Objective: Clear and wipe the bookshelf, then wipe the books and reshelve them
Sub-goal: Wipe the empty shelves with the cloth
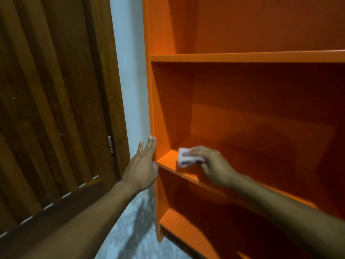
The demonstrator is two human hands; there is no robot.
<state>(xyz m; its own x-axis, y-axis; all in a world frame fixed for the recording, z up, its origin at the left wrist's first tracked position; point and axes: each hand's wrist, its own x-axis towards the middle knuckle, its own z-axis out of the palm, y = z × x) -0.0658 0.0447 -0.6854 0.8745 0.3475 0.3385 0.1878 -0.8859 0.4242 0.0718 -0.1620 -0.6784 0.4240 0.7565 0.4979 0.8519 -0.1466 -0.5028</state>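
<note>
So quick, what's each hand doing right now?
Left hand: open, fingers straight against the bookshelf side.
Right hand: presses a cloth onto the shelf; grip cannot be told.
</note>
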